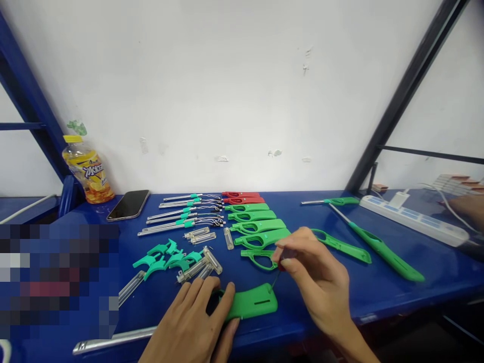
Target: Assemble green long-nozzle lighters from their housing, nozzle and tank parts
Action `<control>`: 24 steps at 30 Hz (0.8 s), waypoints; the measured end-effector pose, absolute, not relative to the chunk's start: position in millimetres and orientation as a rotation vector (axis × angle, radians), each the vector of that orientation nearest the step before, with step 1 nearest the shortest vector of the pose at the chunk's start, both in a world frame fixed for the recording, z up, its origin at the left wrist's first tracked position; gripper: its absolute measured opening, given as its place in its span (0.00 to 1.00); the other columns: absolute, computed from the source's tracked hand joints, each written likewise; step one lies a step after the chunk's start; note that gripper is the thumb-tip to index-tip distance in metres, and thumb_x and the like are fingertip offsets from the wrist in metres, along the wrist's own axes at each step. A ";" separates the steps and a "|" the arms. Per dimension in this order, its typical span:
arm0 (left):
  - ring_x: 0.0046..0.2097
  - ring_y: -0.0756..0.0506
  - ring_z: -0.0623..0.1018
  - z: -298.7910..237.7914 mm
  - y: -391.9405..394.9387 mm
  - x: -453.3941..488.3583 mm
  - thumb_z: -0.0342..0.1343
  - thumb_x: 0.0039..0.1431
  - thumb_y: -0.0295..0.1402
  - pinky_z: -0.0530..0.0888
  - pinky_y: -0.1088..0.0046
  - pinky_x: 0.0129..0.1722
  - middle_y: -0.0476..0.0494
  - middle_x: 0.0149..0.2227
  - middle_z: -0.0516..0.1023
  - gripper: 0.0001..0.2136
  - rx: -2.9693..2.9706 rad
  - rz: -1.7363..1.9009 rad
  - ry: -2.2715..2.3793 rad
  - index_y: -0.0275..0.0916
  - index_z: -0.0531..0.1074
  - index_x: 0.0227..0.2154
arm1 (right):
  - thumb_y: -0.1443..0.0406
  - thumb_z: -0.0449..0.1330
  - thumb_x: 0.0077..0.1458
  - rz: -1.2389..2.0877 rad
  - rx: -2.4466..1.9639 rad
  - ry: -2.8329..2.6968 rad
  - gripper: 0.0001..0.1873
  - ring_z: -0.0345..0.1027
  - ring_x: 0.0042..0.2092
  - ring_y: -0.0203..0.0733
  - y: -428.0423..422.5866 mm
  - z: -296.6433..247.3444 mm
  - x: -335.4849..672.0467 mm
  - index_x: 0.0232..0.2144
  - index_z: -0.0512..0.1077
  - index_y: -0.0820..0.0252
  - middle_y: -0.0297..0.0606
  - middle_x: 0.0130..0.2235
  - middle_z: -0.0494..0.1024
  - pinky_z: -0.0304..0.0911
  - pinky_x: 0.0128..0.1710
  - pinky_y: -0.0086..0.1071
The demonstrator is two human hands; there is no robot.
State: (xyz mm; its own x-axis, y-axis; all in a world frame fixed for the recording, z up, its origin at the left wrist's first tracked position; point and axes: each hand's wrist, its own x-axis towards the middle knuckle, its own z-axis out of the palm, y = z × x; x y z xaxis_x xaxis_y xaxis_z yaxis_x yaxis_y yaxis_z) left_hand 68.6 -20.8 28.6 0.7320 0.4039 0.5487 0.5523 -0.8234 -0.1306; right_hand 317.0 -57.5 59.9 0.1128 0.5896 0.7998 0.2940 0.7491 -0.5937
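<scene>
Near the table's front edge lies a green long-nosed lighter (252,301), its metal tube (117,340) reaching to the left. My left hand (192,315) grips it, fingers over the handle and thumb at the near side. My right hand (317,280) pinches a small screwdriver (280,264) with a dark red handle. Its thin shaft slants down to the far right end of the green handle. Past my hands are teal triggers (155,259), clear fuel tanks (214,259), metal tubes with wires (172,227), and a row of green handle shells (257,227).
Red handle shells (242,196) lie at the back. To the right are a green half shell (346,245), long green lighters (385,252) and a white power strip (416,219). A phone (128,205) and a drink bottle (88,171) are at left; one patch there is pixelated.
</scene>
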 end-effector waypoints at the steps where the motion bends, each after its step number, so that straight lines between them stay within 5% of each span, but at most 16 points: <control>1: 0.50 0.38 0.84 28.8 -20.4 68.9 0.48 0.77 0.38 0.84 0.58 0.50 0.41 0.50 0.82 0.18 -2.653 -0.744 -0.748 0.43 0.73 0.62 | 0.67 0.65 0.71 0.231 -0.770 -1.471 0.14 0.73 0.40 0.38 -57.3 60.0 317.0 0.54 0.80 0.42 0.33 0.39 0.76 0.73 0.39 0.31; 8: 0.51 0.38 0.84 29.7 -20.1 68.9 0.47 0.78 0.38 0.83 0.58 0.51 0.41 0.51 0.82 0.18 -2.648 -0.757 -0.756 0.43 0.74 0.62 | 0.67 0.52 0.79 0.386 -0.780 -1.530 0.18 0.76 0.44 0.39 -60.3 60.3 315.4 0.58 0.77 0.42 0.37 0.50 0.80 0.73 0.42 0.34; 12: 0.51 0.38 0.84 28.9 -20.9 67.5 0.47 0.77 0.38 0.83 0.60 0.51 0.41 0.50 0.82 0.17 -2.641 -0.749 -0.750 0.43 0.74 0.62 | 0.67 0.59 0.75 0.340 -0.773 -1.471 0.14 0.75 0.38 0.37 -58.0 58.0 314.5 0.55 0.78 0.44 0.33 0.41 0.78 0.71 0.38 0.33; 24: 0.52 0.37 0.84 23.5 -18.5 66.5 0.52 0.74 0.36 0.83 0.59 0.52 0.39 0.52 0.82 0.19 -2.587 -0.683 -0.714 0.41 0.72 0.64 | 0.69 0.66 0.70 0.264 -0.764 -1.506 0.14 0.72 0.38 0.39 -56.8 58.7 314.8 0.50 0.80 0.42 0.30 0.36 0.79 0.69 0.38 0.35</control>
